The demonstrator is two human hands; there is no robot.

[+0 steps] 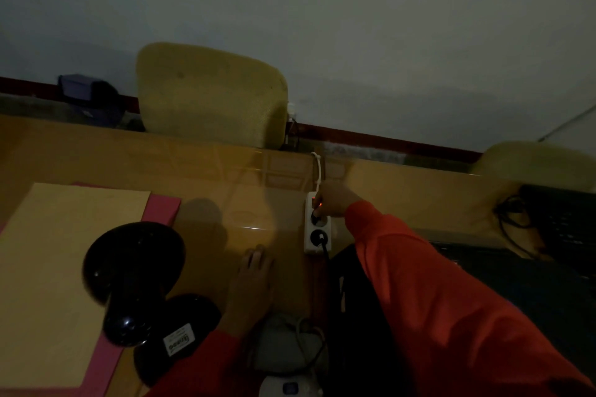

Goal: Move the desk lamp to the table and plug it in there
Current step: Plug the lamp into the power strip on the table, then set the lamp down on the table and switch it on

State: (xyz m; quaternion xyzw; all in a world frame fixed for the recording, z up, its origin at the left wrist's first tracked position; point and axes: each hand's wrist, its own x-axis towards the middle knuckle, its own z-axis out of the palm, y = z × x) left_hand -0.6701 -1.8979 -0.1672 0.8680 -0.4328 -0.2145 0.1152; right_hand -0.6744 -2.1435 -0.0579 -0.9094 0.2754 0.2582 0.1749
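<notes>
The black desk lamp (pixel 135 271) stands on the wooden table (pixel 225 164) at the lower left, its round shade over a black base with a white label. A white power strip (pixel 315 226) lies on the table to the right of it. My right hand (pixel 332 201), in a red sleeve, reaches to the strip's far socket and is closed on a black plug (pixel 316 214) there, next to a red glow. A second black plug (pixel 321 238) sits in the near socket. My left hand (pixel 254 280) rests flat on the table beside the lamp.
A tan envelope (pixel 58 267) on a pink folder (pixel 163 208) lies left of the lamp. Two yellow chair backs (pixel 209 97) rise behind the table. A dark keyboard and cables (pixel 548 235) sit at the right. A white adapter with cords (pixel 287 345) lies near the front edge.
</notes>
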